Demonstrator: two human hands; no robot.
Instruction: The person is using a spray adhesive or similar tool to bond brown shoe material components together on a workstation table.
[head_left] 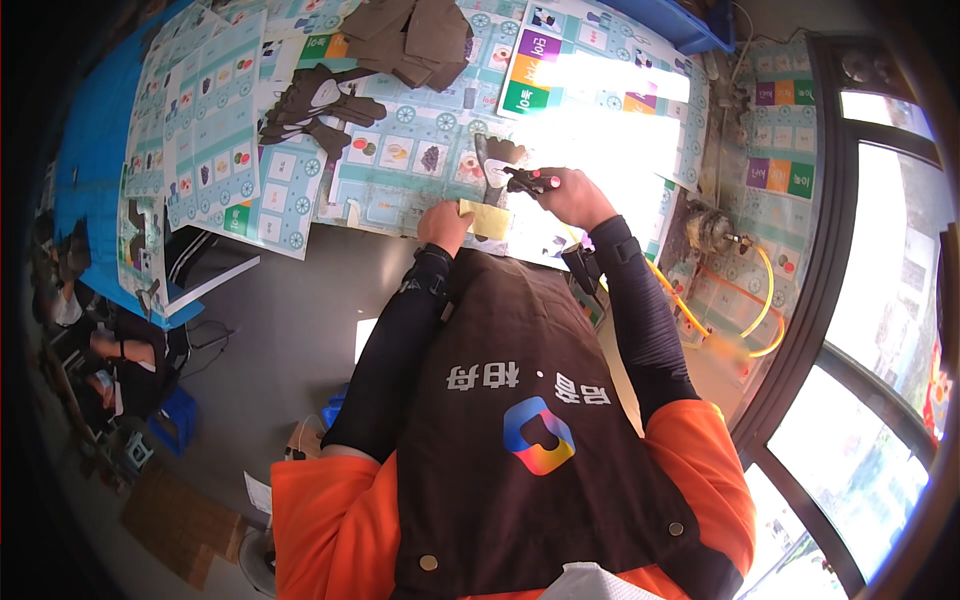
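Near the table's front edge my left hand (445, 227) is closed, pinching the left corner of a small flat yellow piece (488, 219). Wrapped round a small black tool with a pinkish-red end (533, 181), my right hand (578, 199) is just to the right. The tool's kind does not show clearly. Its tip reaches over a dark brown cut piece with a white patch (497, 165), which lies on the table just beyond the yellow piece. Similar dark glove-shaped pieces (318, 108) lie further left.
Printed picture sheets cover the table (400, 190). A pile of brown pieces (412, 42) lies at the back, near a blue bin (690, 28). At right, a yellow hose (768, 300) loops near a metal fitting (712, 232). Another person (125, 350) sits at far left.
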